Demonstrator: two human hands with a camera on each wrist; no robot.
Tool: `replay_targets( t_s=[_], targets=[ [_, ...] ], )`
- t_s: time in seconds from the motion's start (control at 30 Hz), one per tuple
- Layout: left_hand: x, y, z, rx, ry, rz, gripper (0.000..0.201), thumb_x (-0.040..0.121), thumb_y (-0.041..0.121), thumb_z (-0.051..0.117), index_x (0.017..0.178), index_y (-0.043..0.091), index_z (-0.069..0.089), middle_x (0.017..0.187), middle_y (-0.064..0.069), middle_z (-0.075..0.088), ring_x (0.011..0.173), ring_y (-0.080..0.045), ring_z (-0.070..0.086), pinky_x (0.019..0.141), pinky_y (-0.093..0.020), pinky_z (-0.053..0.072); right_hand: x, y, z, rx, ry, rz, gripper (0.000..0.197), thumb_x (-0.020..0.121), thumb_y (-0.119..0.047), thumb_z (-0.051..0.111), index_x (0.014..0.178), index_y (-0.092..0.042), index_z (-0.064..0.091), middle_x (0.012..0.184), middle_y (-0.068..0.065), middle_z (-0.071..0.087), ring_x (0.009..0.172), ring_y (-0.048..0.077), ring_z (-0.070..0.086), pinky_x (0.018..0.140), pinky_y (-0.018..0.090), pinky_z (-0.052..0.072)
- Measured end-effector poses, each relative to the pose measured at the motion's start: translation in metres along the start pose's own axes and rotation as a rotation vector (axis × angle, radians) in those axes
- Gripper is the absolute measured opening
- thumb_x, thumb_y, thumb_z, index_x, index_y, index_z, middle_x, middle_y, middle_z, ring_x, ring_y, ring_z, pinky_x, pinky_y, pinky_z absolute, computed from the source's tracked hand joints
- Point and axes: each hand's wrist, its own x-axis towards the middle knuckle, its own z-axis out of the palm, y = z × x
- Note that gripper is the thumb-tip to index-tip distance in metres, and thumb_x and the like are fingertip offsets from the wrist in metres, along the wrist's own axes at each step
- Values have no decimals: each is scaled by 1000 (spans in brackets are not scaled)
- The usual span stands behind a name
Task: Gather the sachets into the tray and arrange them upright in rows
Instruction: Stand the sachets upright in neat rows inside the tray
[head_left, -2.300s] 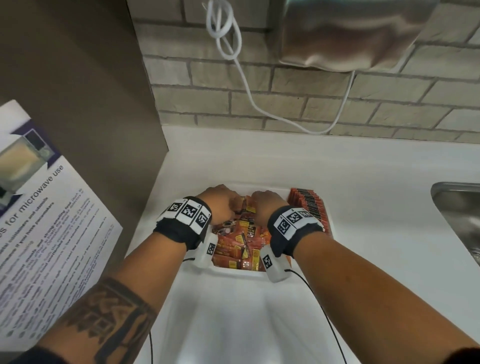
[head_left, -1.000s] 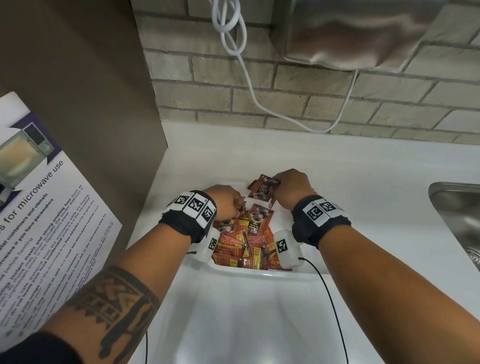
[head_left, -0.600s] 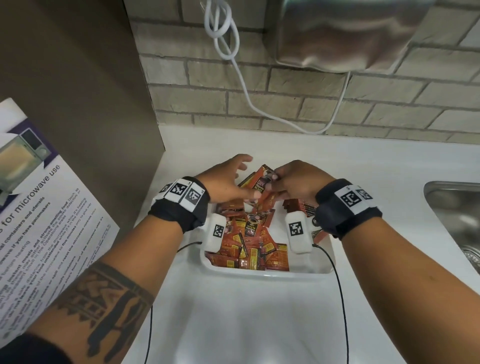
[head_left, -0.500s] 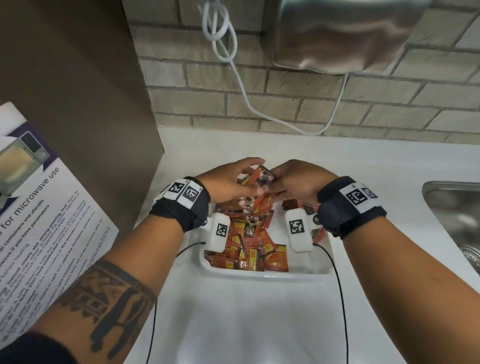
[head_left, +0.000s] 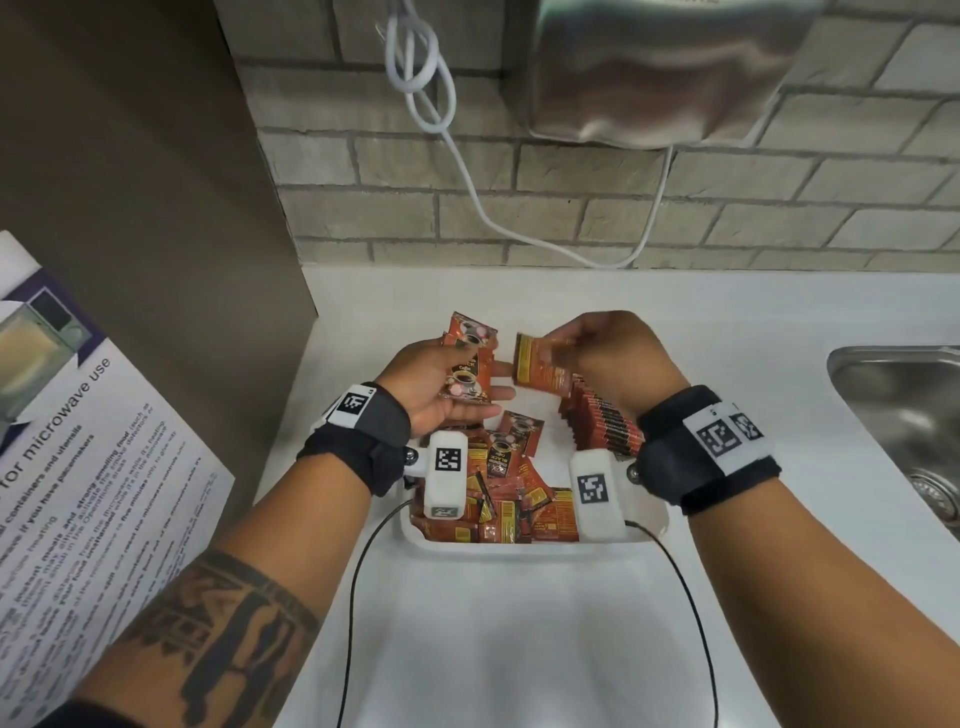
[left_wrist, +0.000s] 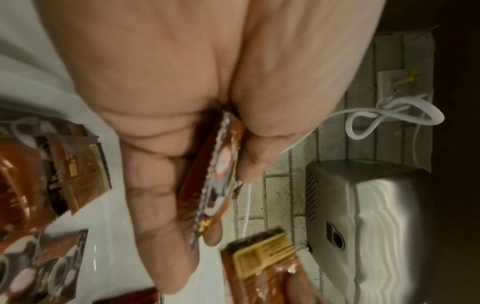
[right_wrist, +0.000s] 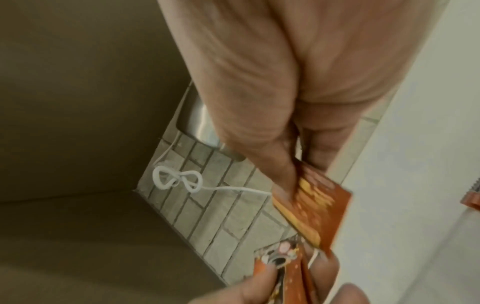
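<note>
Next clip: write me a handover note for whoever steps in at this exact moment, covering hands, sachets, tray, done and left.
Left hand: holds a small stack of sachets, fronts up, above the tray.
Right hand: pinches one sachet, back side showing, beside that stack.
Done: one upright row stands along the tray's right side.
Left: the loose pile lying flat and jumbled in the rest of the tray, plus the held sachets, must be stood in rows.

left hand (head_left: 441, 384) palm up gripping, right hand (head_left: 608, 358) pinching
</note>
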Motion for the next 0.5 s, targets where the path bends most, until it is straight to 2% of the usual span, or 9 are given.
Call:
replay_targets(
  t_s=[0.07, 0.1, 0.17, 0.2, 0.3, 0.37, 0.47, 0.5],
  targets=[
    [-2, 0, 3, 6, -42, -21, 31, 107, 20, 44, 131, 7, 59, 116, -19, 72, 100, -38, 73, 69, -41, 63, -10, -1, 9, 26, 189, -148, 4, 86, -20, 75, 83, -20, 72, 89, -11, 71, 81, -1, 65, 65, 13, 48],
    [-4, 0, 6, -2, -60, -21, 31, 106, 19, 44, 130, 7, 59, 114, -19, 73, 98, -36, 74, 67, -39, 63, -14, 0, 17, 34, 231, -224, 6, 86, -20, 76, 82, -20, 72, 94, -11, 69, 86, -5, 63, 69, 10, 49],
    [-6, 0, 13, -33, -78, -7, 32, 105, 17, 46, 130, 2, 59, 105, -17, 75, 87, -32, 75, 64, -38, 62, -24, 6, 32, -2, 229, -350, 7, 82, -13, 79, 82, -17, 73, 104, -7, 63, 92, -11, 58, 72, 2, 45],
    [-6, 1, 16, -50, -83, 8, 33, 105, 17, 47, 132, 0, 57, 101, -16, 74, 82, -29, 75, 62, -38, 62, -27, 12, 39, -29, 223, -390, 9, 79, -11, 82, 83, -16, 75, 106, -5, 61, 94, -10, 57, 75, 0, 42],
    [-5, 0, 24, -77, -112, 39, 39, 102, 28, 51, 130, 2, 56, 96, -14, 72, 71, -24, 73, 59, -37, 61, -28, 28, 45, 1, 186, -357, 20, 73, -15, 88, 90, -18, 79, 113, -2, 57, 103, 5, 60, 81, 6, 47],
    [-3, -2, 29, -72, -134, 55, 44, 98, 32, 56, 130, 2, 57, 102, -15, 71, 75, -24, 72, 59, -35, 60, -27, 34, 41, 23, 133, -301, 30, 68, -23, 91, 95, -20, 80, 119, -2, 55, 107, 8, 58, 80, 7, 48],
    [0, -7, 36, 44, -72, 129, 27, 98, 17, 61, 121, 3, 66, 104, -14, 74, 82, -25, 74, 62, -37, 62, -28, 37, 26, 34, 14, -272, 40, 66, -40, 90, 102, -29, 78, 125, -8, 55, 114, 3, 56, 94, 17, 48],
    [2, -9, 39, 71, -35, 149, 23, 97, 13, 62, 118, 4, 68, 103, -13, 75, 83, -24, 74, 63, -37, 62, -28, 36, 20, 65, 7, -247, 40, 68, -45, 89, 103, -31, 76, 123, -10, 57, 112, 2, 58, 95, 20, 48]
  ],
)
